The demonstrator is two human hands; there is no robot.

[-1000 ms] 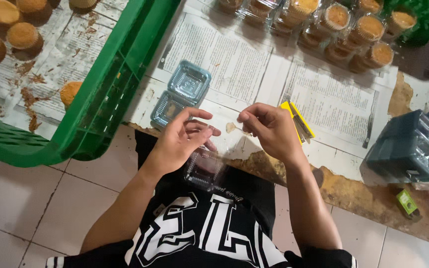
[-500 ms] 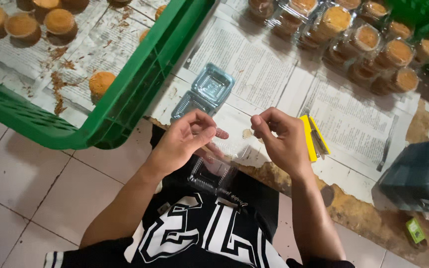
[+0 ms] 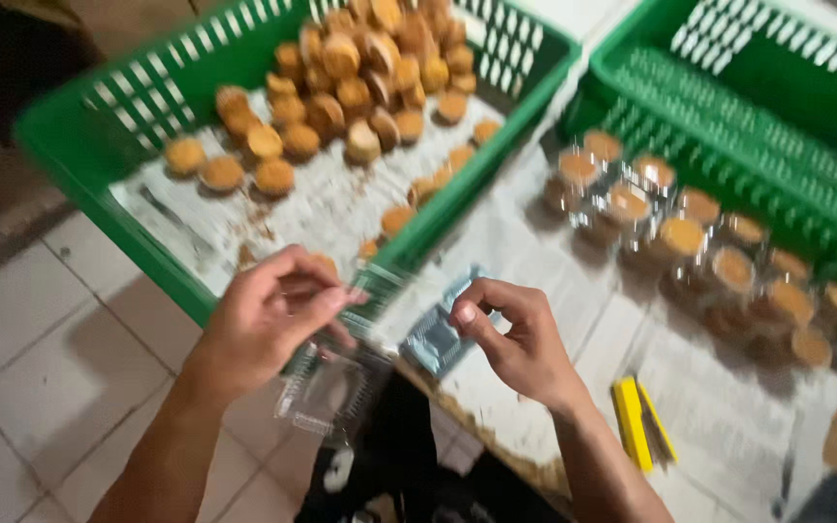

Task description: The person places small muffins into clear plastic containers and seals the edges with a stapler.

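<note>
Landmark: green slatted plastic crate lined with newspaper [image 3: 99,145], holding a heap of small round golden-brown cakes [image 3: 360,87].

Thing in hand: clear thin-plastic clamshell container [image 3: 331,392], hanging just below the near corner of the crate, over the tiled floor and the person's lap. Frame is motion-blurred; I cannot tell whether its lid is shut.

Handling (judgement): very light, thin-walled, flexes and crackles under pressure, smooth and a bit slippery. It will dent if squeezed across the cup. Best taken at the flat rim or the hinge edge with a light pinch, not across the dome.

Left hand [image 3: 268,315]: in front of the crate's near corner, fingers curled narrow, thumb against forefinger in a pinch; the container hangs beneath it, apparently held at its upper edge.

Right hand [image 3: 520,334]: to the right of that corner, over the newspaper-covered table. Fingers half-curled, thumb and forefinger close together. Whether anything thin is pinched there I cannot tell; it looks empty.

Also noted: stack of empty clear clamshells [image 3: 443,329] between the hands, just beside the crate wall; packed cakes in clear containers [image 3: 690,242] further right; yellow flat tool [image 3: 641,421] on the paper, well right of the crate.
</note>
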